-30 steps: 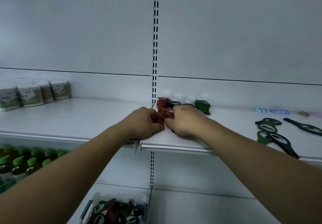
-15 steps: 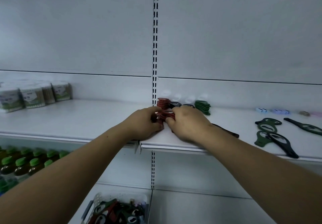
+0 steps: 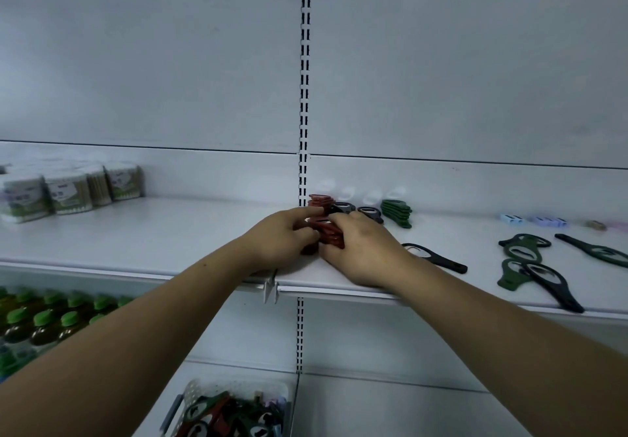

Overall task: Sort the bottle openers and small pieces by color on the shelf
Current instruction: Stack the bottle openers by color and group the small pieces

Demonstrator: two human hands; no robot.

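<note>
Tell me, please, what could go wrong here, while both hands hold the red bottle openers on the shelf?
1. The red bottle openers, pinched between the left hand and the right hand, look like a loose stack. It may slide apart when released.
2. The right forearm lies close to a black bottle opener near the shelf edge. Pulling the arm back could knock it off.

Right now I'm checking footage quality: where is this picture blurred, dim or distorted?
Head view: dim bluish light, no glare; labelled clear tubs far left and the white perforated basket below look smeared; the white shelf edge slants; left hand, right hand and their red bottle-opener stack look sharper.
</note>
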